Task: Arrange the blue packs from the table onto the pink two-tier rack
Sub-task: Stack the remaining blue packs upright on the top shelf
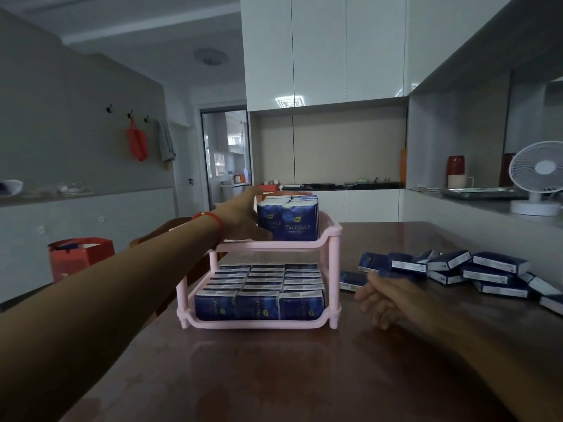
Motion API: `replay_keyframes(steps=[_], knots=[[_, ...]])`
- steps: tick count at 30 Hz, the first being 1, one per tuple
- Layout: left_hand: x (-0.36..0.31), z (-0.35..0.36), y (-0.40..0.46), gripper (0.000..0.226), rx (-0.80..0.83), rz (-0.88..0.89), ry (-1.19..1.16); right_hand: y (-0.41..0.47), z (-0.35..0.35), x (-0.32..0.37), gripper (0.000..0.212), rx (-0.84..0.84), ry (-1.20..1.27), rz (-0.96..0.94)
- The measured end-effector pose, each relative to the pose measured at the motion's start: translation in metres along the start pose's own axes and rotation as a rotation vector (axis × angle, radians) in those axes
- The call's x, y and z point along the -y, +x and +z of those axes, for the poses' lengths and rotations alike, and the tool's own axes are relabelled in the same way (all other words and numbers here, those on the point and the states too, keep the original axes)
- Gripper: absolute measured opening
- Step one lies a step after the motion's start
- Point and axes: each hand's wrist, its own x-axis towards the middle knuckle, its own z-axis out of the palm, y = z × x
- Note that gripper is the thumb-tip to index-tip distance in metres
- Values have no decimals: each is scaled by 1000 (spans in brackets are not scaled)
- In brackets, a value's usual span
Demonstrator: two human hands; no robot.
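Pink rack (330, 236): lower tier full, upright blue packs (288, 219) on top
Left hand (243, 217): pressed flat against them; a shove could topple them
Right hand (388, 298): loose, empty, near the table's (274, 376) loose packs (475, 269)

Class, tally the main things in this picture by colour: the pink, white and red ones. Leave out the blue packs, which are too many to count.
Pink: 1, the pink plastic two-tier rack.
White: 1, the white desk fan.
Red: 2, the red cloth bag on a wall hook and the red paper bag beside the table.
Total: 4
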Motion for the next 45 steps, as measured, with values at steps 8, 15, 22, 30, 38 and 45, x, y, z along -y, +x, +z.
replay_keyframes(steps=[8,15,22,30,38,45], knots=[[1,0,2,76,13,-58,15,5,-4,-4,64,-37,67,3],[2,-9,-9,74,53,-109,-175,18,-21,-14,52,-248,93,17],[0,24,-78,27,-795,392,0,4,-40,-16,15,-586,-495,-180],[-29,131,-123,26,-176,683,141,25,-10,-34,64,-208,-1063,-227],[-48,190,-88,17,7,702,174,29,-13,-24,67,-152,-1127,-141],[-39,200,-86,9,43,640,62,32,-8,-24,31,-174,-1161,-173]])
